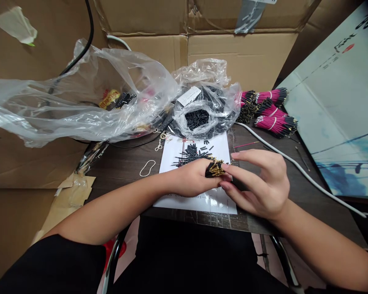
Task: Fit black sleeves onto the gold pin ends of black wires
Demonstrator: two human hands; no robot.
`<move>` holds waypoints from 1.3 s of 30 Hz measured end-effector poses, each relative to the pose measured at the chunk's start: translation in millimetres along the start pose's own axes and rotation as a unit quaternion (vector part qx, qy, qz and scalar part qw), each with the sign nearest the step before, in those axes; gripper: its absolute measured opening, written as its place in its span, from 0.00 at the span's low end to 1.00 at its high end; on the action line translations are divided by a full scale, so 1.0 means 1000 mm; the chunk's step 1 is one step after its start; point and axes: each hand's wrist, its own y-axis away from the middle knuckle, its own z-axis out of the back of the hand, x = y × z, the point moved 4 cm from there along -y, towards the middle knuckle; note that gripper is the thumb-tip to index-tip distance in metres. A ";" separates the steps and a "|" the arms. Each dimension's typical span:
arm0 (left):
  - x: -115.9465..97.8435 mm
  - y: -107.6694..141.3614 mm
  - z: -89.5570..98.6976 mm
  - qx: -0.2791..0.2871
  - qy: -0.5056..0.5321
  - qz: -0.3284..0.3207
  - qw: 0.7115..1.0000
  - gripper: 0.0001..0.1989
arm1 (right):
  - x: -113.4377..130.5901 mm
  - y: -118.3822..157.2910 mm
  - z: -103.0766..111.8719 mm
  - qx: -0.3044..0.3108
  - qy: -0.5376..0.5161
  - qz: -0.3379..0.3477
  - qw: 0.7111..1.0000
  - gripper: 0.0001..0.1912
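One bundle of gold-tipped black pieces [215, 168] clamped in left hand's [191, 176] grip. Gold ends face the right hand [265, 185]; long axis runs crosswise as far as seen, remainder hidden by the fist. Right fingers parted, tips close by the gold; contact unclear. Under the grip: white sheet [202, 207], printed code partly covered, "001" legible. Just beyond: loose black pieces [191, 151]. Farther: plastic bag [230, 110], its label [189, 96] too small to read. Off right, pink bundles [272, 123] on the counter [116, 163].
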 end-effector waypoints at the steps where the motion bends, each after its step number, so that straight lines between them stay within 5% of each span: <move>1: 0.000 0.000 0.001 -0.011 -0.012 0.001 1.000 0.06 | 0.000 0.000 -0.001 0.000 -0.007 -0.002 1.000 0.24; 6: -0.004 0.002 0.005 -0.061 -0.119 -0.019 0.991 0.04 | -0.002 0.001 -0.003 0.010 -0.048 -0.009 0.999 0.25; 12: 0.000 0.007 0.009 -0.122 -0.309 -0.027 0.943 0.08 | -0.001 -0.002 -0.003 0.027 -0.092 -0.023 0.995 0.22; 22: 0.005 0.009 0.011 -0.141 -0.403 -0.013 0.904 0.13 | 0.001 -0.003 -0.007 0.064 -0.066 -0.018 0.996 0.20; 26: 0.002 0.008 0.012 -0.147 -0.359 -0.021 0.921 0.12 | 0.000 0.000 -0.008 0.044 -0.048 -0.007 0.998 0.25; 32: -0.006 0.006 0.007 -0.164 -0.138 -0.048 0.976 0.06 | 0.003 0.008 -0.016 -0.039 -0.036 0.055 0.997 0.44; 39: -0.005 0.004 -0.006 -0.142 -0.015 -0.022 0.989 0.05 | 0.018 0.010 -0.028 -0.062 0.012 0.076 0.995 0.28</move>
